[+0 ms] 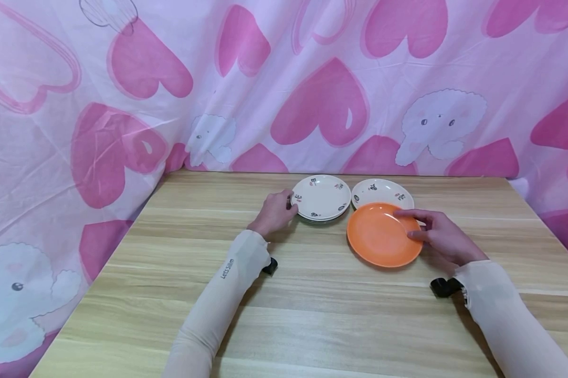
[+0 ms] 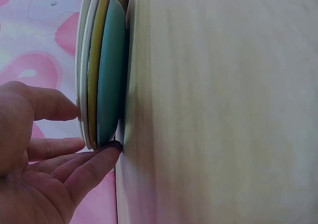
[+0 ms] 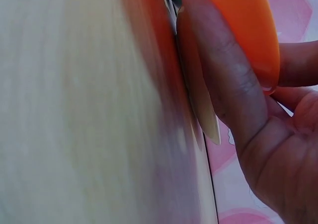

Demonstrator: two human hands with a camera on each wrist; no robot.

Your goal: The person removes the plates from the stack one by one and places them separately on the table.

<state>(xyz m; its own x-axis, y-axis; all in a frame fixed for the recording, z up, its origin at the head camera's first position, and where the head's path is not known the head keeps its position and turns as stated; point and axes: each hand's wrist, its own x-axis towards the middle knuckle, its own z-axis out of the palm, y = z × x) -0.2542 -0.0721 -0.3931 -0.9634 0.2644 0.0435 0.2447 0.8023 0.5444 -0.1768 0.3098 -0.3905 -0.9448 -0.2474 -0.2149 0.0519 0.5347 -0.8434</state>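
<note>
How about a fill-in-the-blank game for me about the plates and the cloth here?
1. The right grip holds a plate coloured ___.
2. The stack by the left grip has ___ plates altogether.
3. In the left wrist view, a ___ plate sits between the blue-green bottom plate and the white plates.
4. The hearts on the cloth are coloured ___.

Missing words: orange; four; yellow; pink.

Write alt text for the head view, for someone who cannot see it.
A person's right grip holds an orange plate by its right edge, partly hiding a white patterned plate behind it. The left grip touches the left side of a plate stack on a wooden table, before a pink heart-print cloth.
</note>
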